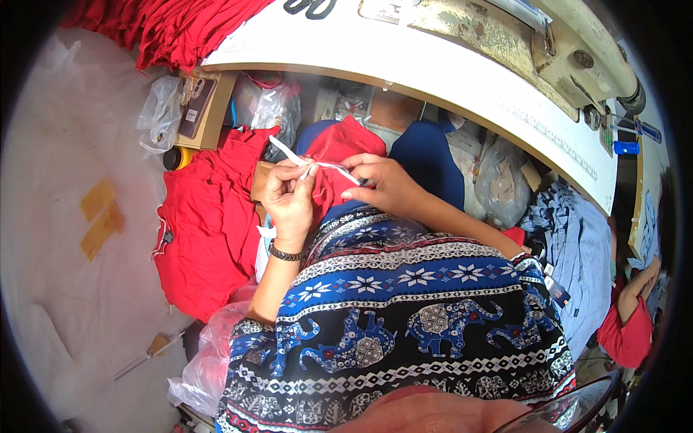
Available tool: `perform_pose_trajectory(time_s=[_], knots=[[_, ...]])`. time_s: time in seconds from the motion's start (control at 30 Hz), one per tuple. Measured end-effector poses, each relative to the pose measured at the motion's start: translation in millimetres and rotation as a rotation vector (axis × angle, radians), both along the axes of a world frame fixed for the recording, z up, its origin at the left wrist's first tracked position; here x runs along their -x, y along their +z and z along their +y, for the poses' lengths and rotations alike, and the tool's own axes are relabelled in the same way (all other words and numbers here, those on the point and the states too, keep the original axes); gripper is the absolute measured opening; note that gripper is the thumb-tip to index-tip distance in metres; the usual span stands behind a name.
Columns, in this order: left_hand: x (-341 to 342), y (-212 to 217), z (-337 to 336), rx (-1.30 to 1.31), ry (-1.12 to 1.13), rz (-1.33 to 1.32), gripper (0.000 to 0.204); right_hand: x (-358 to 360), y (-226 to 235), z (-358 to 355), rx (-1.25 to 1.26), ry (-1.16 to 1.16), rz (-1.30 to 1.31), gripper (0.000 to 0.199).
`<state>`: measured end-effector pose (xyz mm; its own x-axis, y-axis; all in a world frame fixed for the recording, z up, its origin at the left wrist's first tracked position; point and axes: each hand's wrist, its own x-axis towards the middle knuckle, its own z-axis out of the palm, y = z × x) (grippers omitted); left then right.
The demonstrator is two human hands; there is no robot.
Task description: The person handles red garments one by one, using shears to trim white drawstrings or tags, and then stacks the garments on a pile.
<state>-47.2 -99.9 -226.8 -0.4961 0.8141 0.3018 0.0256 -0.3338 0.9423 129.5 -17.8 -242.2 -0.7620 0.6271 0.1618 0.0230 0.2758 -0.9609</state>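
Note:
A narrow white fabric strip [289,150] runs between my two hands above my lap. My left hand [287,198] pinches it between thumb and fingers, and one end sticks up past the fingertips. My right hand [386,184] is closed on the strip's other stretch. A small dark thing [363,182] shows at the right fingertips, too small to name. Under the hands, red cloth [350,141] lies over my knees; whether the strip is joined to it I cannot tell.
A white sewing table [433,65] with an old sewing machine [498,32] spans the top. Red garments [198,224] hang at left, more red cloth [166,29] above. Blue garments [567,238], a plastic bag [502,184] and another person's arm [635,296] are at right.

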Motion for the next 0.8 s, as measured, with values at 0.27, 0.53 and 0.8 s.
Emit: perform_pose_trajectory(time_s=[0.27,0.53,0.8], knots=[[4.8,34.0,-3.1,-0.15,-0.167,-0.018,0.019,-31.8,63.0,27.1,-0.323,-0.145,0.039,0.016],[-13.0,-19.9,1.6,0.057,-0.055,0.087,0.011,-44.1,1.3,12.0,-0.136,-0.181,-0.12,0.021],[-23.2,-20.2,5.7,0.089,-0.108,0.401,0.007,-8.3,25.0,17.2,-0.49,-0.04,-0.148,0.08]])
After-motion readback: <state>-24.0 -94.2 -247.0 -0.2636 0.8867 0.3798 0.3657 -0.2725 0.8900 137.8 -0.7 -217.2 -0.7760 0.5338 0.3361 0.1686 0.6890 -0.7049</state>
